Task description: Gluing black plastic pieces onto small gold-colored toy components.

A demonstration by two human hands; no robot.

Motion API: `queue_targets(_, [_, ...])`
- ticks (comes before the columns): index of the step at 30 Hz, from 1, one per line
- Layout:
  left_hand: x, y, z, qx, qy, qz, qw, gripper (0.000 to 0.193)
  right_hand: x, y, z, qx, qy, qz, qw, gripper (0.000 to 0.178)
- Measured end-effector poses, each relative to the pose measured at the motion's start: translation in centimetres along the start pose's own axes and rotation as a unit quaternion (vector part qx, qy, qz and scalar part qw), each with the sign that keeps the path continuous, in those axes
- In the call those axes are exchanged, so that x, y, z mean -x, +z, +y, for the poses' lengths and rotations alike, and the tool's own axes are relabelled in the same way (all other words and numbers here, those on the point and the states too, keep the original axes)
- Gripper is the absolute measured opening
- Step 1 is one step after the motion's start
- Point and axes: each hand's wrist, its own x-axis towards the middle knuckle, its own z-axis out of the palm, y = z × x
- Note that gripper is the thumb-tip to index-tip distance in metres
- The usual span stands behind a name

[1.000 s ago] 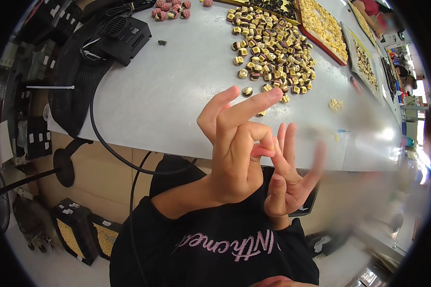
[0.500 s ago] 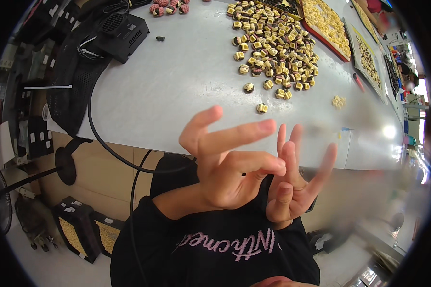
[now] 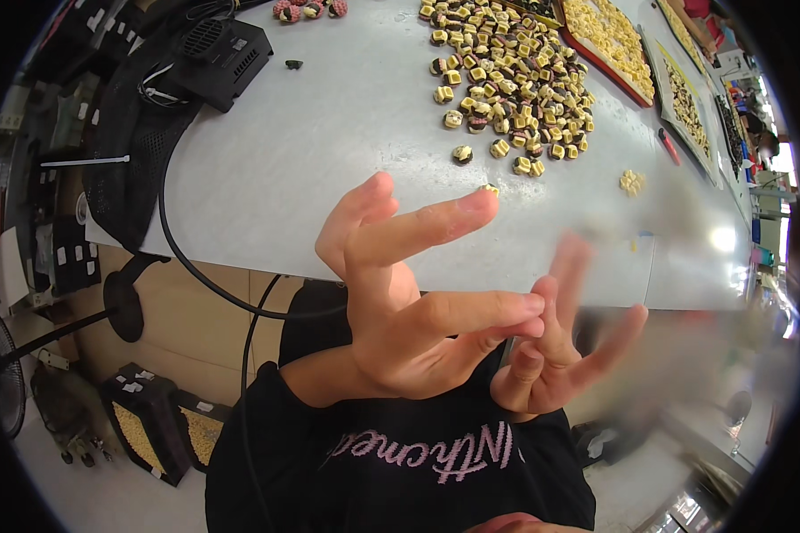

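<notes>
My left hand (image 3: pixel 391 293) is raised in front of my chest. Its thumb and index fingertip are pinched together against a finger of my right hand (image 3: pixel 556 351); whatever may lie between the tips is hidden. The other left fingers stick out. My right hand has its fingers spread, with two of them smeared by motion. Beyond the hands, on the table (image 3: pixel 267 169), lies a heap of small cream, black and pink pieces (image 3: pixel 529 98). One such piece (image 3: pixel 490 189) shows just past a left fingertip, partly covered.
A black vented box (image 3: pixel 222 62) with cables sits at the left. Pink knobbly pieces (image 3: pixel 311 10) lie at the far edge. On the right are a red tray of cream pieces (image 3: pixel 609 44), a red tool (image 3: pixel 668 147) and a small cream pile (image 3: pixel 631 182). A black cable (image 3: pixel 204 271) hangs along the edge.
My left hand has shifted slightly up and left, its pinch slightly right. The right hand's fingers have spread and moved. The small piece near my left fingertip is now partly covered.
</notes>
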Motion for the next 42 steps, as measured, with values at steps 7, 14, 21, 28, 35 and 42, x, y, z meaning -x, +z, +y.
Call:
queue_targets(7, [0.1,0.2,-0.1,0.018,-0.013,0.001,1.000,0.008,0.1,0.6,0.5,0.065,-0.030,0.045,0.996,0.064])
queue_targets(14, [-0.2,0.9,-0.4,-0.019,0.027,-0.002,0.999,0.012,-0.8,-0.2,1.2,0.108,-0.103,0.017,0.989,0.060])
queue_targets(21, [-1.2,2.6,-0.6,-0.090,-0.015,0.012,0.996,0.005,-2.7,-0.1,0.4,0.217,-0.015,-0.054,0.975,0.061])
queue_targets(28, [-1.0,3.2,-0.4,0.053,-0.129,0.063,0.988,0.006,-3.3,1.0,1.8,0.148,-0.061,-0.038,0.986,0.057])
queue_targets(35, [-1.0,3.1,0.0,0.061,-0.101,0.113,0.986,0.006,-3.4,1.7,0.9,0.122,-0.070,0.005,0.990,0.054])
queue_targets(42, [-1.6,0.8,1.7,0.108,-0.113,0.078,0.985,0.005,-3.5,-0.7,-2.0,0.044,-0.072,0.019,0.996,0.040])
